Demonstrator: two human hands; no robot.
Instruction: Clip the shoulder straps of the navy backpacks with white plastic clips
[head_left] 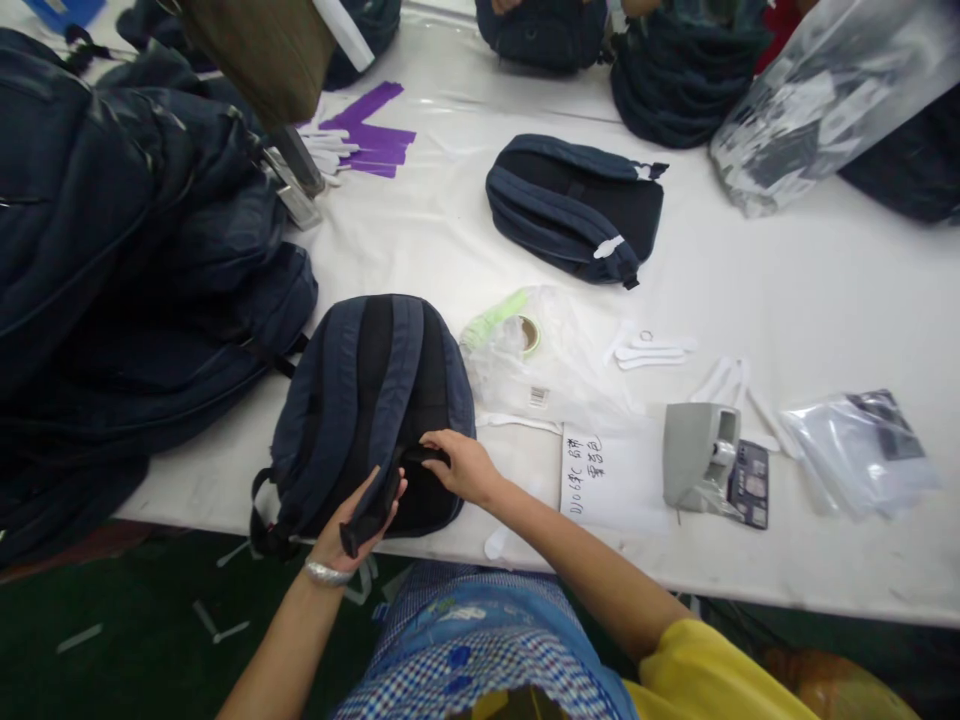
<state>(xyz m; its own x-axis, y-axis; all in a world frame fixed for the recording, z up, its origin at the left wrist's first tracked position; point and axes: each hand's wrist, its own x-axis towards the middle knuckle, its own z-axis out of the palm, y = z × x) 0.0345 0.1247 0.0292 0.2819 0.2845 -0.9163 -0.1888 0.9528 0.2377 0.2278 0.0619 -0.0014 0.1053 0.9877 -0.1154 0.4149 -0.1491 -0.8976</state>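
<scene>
A dark navy backpack (446,390) lies with its back panel up near the table's front edge, its two padded shoulder straps facing me. My left hand (341,535), with a silver bracelet at the wrist, is closed around the lower end of the right-hand shoulder strap (405,360), where black webbing hangs over the fingers. My right hand (466,468) pinches a short piece of black webbing (425,455) just right of that strap. Whether the two black pieces are joined is hard to see.
Navy backpacks (150,250) pile up at left. Another backpack (577,205) with white tags lies ahead. Right of my hands are a clear plastic bag (562,375) with tape, a handwritten sheet (600,480), a grey tape dispenser (694,455) and plastic-wrapped packets (855,450).
</scene>
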